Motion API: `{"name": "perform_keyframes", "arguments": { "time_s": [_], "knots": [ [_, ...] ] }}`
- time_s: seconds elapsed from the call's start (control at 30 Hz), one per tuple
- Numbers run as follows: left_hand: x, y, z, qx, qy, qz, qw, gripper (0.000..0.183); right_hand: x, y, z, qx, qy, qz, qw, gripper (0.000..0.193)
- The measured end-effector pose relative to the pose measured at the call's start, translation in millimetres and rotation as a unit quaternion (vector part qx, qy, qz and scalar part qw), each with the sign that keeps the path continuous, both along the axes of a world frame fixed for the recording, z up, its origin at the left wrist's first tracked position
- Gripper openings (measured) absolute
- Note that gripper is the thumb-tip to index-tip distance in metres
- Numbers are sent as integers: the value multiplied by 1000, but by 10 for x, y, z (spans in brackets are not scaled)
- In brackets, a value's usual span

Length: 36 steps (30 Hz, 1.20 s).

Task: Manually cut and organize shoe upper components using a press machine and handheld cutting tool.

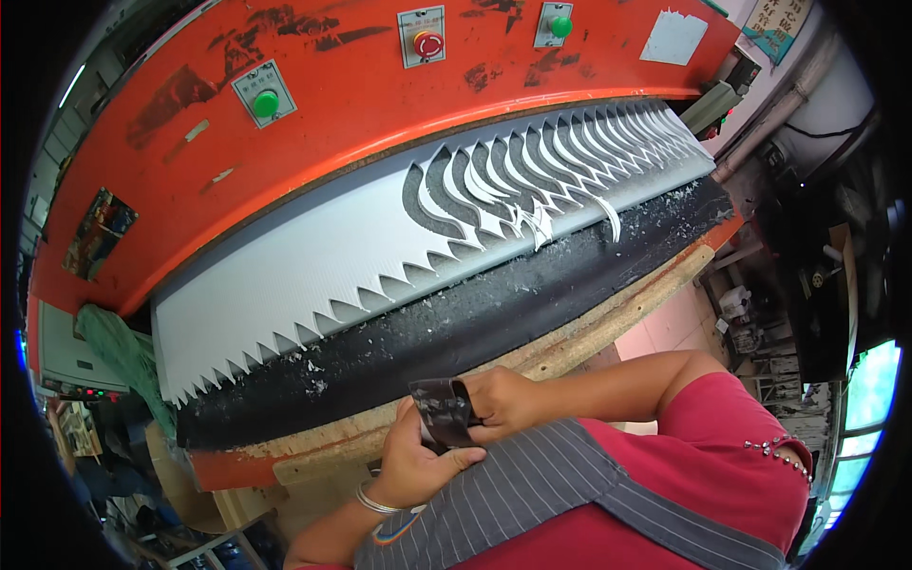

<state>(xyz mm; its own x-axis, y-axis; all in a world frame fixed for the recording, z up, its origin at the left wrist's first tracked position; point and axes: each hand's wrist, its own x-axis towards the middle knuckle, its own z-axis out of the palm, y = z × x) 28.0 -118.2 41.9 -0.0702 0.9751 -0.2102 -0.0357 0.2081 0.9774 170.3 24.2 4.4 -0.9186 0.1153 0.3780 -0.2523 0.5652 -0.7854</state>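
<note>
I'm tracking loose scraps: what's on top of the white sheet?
Loose white strips lie near the front edge of the white sheet, one hanging past it over the black mat. What lies directly beneath the strips is covered.

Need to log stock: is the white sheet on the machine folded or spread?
Spread: the white sheet lies flat on the black surface, no fold showing along its length.

Machine (332, 78): was orange-red, smudged black.
Bed (446, 318): was black, flecked white.
Sheet (351, 237): was white, dark curves repeating toward the bed's right edge.
Held piece (443, 407): was blackish brown.
Apron (527, 480): was grey, pale-striped.
</note>
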Motion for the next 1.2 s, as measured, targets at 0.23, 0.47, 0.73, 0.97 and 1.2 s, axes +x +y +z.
{"name": "perform_keyframes", "arguments": {
  "time_s": [0.23, 0.47, 0.73, 0.97, 1.2],
  "knots": [
    [-8, 169, -9, 58, -26, 223, 973, 42, -281, 141, 234, -219, -226, 4, 949, 35],
    [-168, 377, 14, 127, -98, 448, 879, 48, -453, 65, 165, 6, 23, -127, 992, 47],
    [-678, -5, -240, 253, 376, 349, 820, 28, -579, 712, 79, -77, -155, -249, 953, 48],
    [-962, 541, -235, 140, 469, 201, 848, 44, -1216, 1332, -76, 201, -171, -335, 904, 42],
    [-1240, 1499, -551, 82, 358, 199, 908, 43, -909, 1429, -280, 168, -85, -355, 916, 61]
  ]
}}
